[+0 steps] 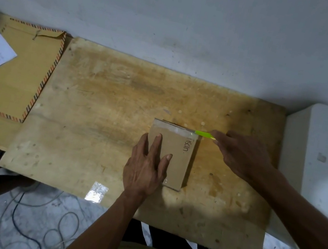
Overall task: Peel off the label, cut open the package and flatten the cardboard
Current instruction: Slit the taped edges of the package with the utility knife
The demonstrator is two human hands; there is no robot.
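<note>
1. Cardboard package [177, 155] lies flat on the wooden board [99, 113], right of centre; long axis runs away from the person, toward the wall [197, 31].
2. Clear tape crosses its far short edge; handwriting runs along its right side.
3. Left hand [146, 166] open, palm down, fingers spread on the package's left half.
4. Right hand [241, 153] closed around a green cutter [204, 134], tip pointing left at the far right corner.
5. Striped envelope [21, 70] lies well apart, left.
</note>
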